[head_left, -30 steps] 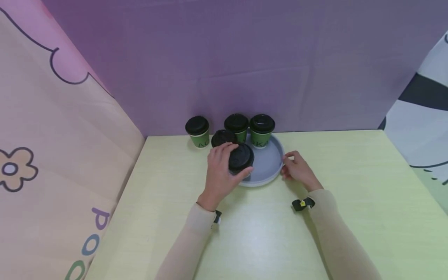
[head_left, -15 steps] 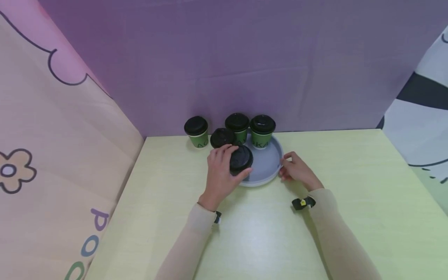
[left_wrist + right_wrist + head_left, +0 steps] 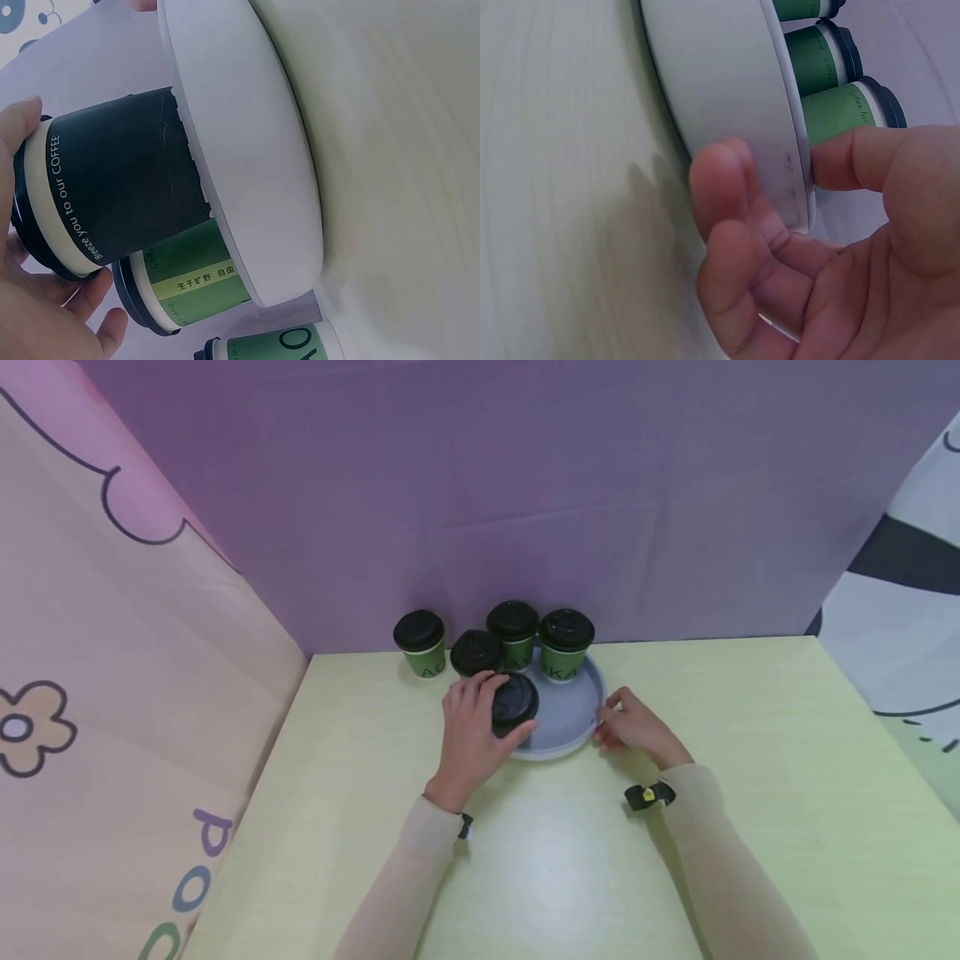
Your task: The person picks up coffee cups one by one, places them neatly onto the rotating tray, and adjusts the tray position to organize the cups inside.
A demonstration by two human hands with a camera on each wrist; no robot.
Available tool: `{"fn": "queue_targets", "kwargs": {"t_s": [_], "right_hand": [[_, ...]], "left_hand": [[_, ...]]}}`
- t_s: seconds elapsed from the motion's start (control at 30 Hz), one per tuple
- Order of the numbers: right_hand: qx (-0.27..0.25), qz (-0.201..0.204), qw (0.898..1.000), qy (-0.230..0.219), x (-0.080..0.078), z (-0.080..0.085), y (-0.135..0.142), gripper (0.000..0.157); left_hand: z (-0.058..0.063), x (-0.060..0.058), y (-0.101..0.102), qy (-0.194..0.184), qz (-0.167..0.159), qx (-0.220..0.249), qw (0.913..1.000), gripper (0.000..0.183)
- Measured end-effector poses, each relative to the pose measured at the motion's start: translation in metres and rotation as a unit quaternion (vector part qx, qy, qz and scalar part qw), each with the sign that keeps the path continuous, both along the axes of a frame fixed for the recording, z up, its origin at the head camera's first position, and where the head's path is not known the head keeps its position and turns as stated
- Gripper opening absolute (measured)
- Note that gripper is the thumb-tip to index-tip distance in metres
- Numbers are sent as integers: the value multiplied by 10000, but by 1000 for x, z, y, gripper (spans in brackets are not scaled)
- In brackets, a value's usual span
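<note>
My left hand (image 3: 471, 722) grips a dark paper coffee cup (image 3: 124, 180) around its black lid (image 3: 516, 697), near the front left of a round grey tray (image 3: 566, 718). The cup stands upright inside the tray's rim. At the tray's right side, my right hand (image 3: 637, 728) pinches the rim (image 3: 801, 127), thumb inside and fingers outside. Several green lidded cups share the tray: a right back cup (image 3: 564, 647), a middle back cup (image 3: 514, 635), and a left cup (image 3: 476, 652) partly hidden behind my left fingers.
Another green coffee cup (image 3: 422, 645) with a black lid stands on the table (image 3: 360, 793), left of the tray. A purple cloth wall (image 3: 480, 510) rises right behind the cups. A printed cloth wall (image 3: 135, 693) borders the left side.
The back cups on the tray have shifted slightly right, and my right hand has come slightly nearer to me; the tray appears turned a little clockwise. Both holds stay the same.
</note>
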State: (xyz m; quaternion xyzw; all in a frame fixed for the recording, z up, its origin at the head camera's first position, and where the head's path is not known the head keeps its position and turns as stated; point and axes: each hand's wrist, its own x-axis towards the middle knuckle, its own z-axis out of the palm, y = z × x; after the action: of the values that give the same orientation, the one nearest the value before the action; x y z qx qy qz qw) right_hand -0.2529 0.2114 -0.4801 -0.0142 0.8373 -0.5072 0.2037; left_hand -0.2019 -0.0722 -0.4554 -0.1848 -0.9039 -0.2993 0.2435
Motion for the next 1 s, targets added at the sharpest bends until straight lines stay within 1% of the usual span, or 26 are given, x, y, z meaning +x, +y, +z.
{"fn": "queue_targets", "kwargs": {"t_s": [0.4, 0.6, 0.83, 1.0], "right_hand": [[-27, 198, 9998, -46, 4, 4, -2, 20], [1, 286, 9996, -67, 4, 4, -2, 20], [107, 341, 9993, -144, 3, 3, -3, 20], [288, 447, 9985, -151, 2, 2, -3, 22]], "left_hand": [[-6, -3, -2, -65, 175, -150, 9997, 74], [-6, -4, -2, -153, 270, -161, 9994, 74], [-5, -5, -2, -167, 370, -164, 9990, 75], [-5, -5, -3, -317, 425, -159, 9985, 73]]}}
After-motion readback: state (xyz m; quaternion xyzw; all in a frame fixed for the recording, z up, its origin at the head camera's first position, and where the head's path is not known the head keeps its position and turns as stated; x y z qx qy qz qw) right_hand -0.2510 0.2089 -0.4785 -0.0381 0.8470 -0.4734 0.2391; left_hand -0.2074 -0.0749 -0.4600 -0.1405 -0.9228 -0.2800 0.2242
